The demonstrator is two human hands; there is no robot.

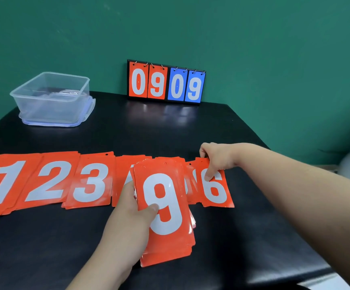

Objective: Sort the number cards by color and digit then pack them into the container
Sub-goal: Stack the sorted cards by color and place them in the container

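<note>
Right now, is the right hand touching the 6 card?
Touching. The head view shows the right hand pinching the 6 card at its top edge.

Plain room: green wall (253, 38), black table (128, 132)

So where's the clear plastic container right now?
In the head view, the clear rectangular plastic container sits at the black table's far left, left of the red-and-blue flip scoreboard.

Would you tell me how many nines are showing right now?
3: one atop the stack in the left hand, plus a red nine and a blue nine on the scoreboard. Others may lie hidden underneath.
</note>
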